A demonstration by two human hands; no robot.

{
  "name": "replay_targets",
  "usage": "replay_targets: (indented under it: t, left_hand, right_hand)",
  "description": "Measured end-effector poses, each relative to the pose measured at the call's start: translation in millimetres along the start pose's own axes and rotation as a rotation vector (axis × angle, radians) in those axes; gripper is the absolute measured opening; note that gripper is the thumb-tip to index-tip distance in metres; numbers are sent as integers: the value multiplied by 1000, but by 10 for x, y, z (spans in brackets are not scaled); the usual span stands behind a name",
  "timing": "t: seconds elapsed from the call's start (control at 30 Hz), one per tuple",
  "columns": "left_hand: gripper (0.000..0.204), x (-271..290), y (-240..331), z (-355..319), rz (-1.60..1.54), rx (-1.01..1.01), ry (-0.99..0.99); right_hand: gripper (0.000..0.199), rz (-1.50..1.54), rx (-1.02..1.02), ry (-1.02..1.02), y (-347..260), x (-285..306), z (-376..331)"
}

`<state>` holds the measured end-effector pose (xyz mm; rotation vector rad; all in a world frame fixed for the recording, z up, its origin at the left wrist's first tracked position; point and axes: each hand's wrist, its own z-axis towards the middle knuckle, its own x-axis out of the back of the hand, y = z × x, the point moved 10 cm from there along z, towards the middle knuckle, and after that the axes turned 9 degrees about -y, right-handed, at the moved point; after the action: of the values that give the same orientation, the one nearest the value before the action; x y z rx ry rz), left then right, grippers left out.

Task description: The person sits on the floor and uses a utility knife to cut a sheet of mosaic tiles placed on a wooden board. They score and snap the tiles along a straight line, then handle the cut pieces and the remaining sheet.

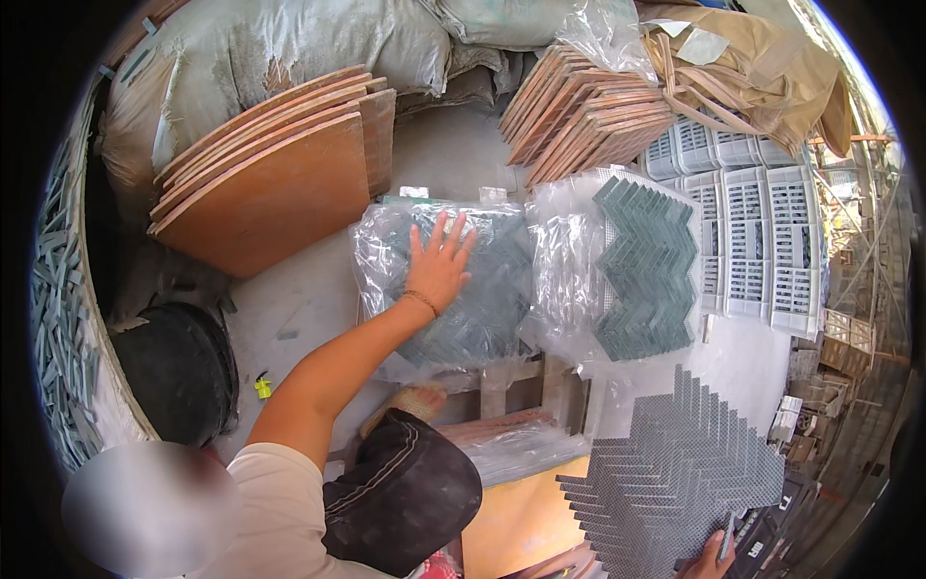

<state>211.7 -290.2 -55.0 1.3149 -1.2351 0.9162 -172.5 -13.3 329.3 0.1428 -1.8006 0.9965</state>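
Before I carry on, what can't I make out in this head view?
Right hand: cut off by the head view's lower edge; its full grip on the grey mesh-backed sheet is unseen.
Left hand: not visible in the head view.
Plastic-wrapped green tiles: partly hidden in the head view by the co-worker's hand and glare.
Pale crates: contents too small to identify in the head view, behind slotted walls.

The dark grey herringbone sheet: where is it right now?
In the head view, the dark grey herringbone sheet is at lower right, below the green tile sheet, with a hand near its bottom edge.
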Motion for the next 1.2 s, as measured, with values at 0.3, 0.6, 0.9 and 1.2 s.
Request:
replay_targets:
  t: [0.3,0.6,0.9,1.2]
  left_hand:
    - [72,-759,817,-102,-202,-330,-73]
    - [75,-807,944,51,-167,-331,-109]
    - [66,40,1714,-972,-1239,-354,-1120]
    - [56,1342,2104,-1476,-1539,43,-1514]
  right_hand:
    - [33,-85,-83,-10,387,126,-531]
    - [17,372,-378,-137,1124,119,-669]
    - [33,-290,133,-392,-225,-741,-457]
    - [32,-535,969,-375,-811,-1404,-1244]
